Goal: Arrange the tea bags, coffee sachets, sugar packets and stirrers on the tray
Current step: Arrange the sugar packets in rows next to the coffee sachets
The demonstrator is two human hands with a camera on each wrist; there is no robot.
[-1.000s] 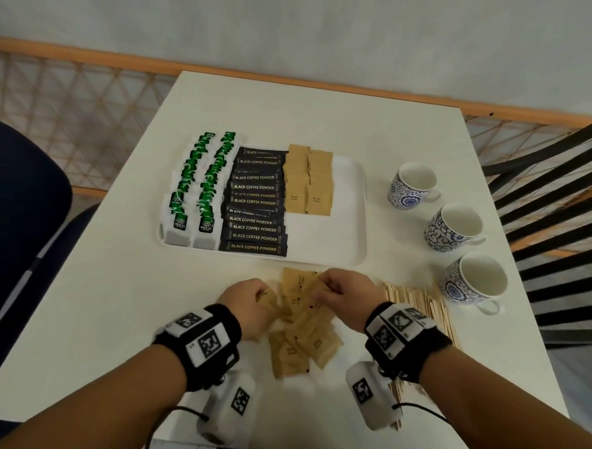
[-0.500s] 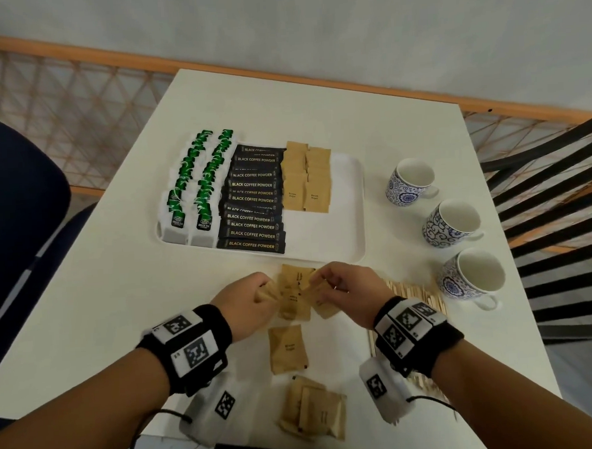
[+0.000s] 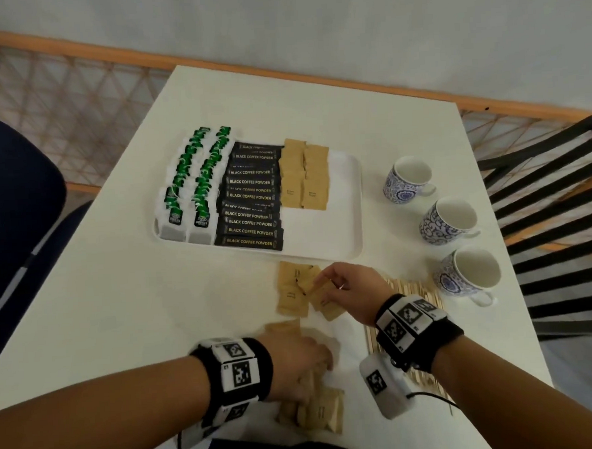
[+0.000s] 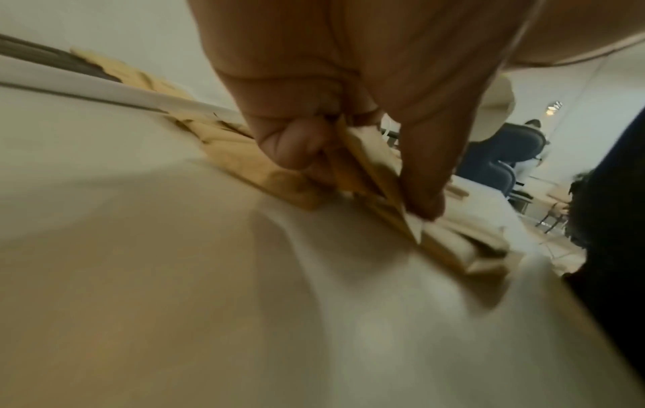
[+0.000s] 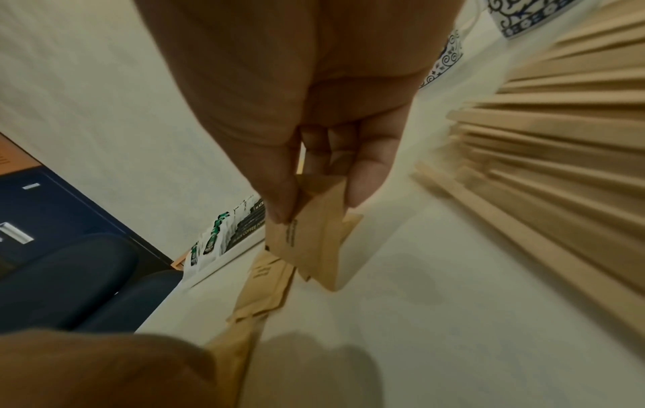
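The white tray (image 3: 343,228) holds two rows of green tea bags (image 3: 199,181), a column of black coffee sachets (image 3: 252,206) and two short rows of brown sugar packets (image 3: 306,179). More brown sugar packets (image 3: 293,293) lie loose in front of the tray. My right hand (image 3: 328,284) pinches one or two of those packets (image 5: 310,243) between thumb and fingers. My left hand (image 3: 305,364) is near the table's front edge and grips several sugar packets (image 4: 363,163) over another small pile (image 3: 318,412). Wooden stirrers (image 3: 408,290) lie partly hidden under my right wrist.
Three blue-and-white cups (image 3: 448,219) stand in a row along the right side of the white table (image 3: 103,303). A dark blue chair (image 3: 12,211) is at the left and a black slatted chair (image 3: 561,210) at the right. The tray's right part is bare.
My left hand has drawn back from the middle pile to the packets near the front edge and taken hold there. The right hand stays at the pile in front of the tray.
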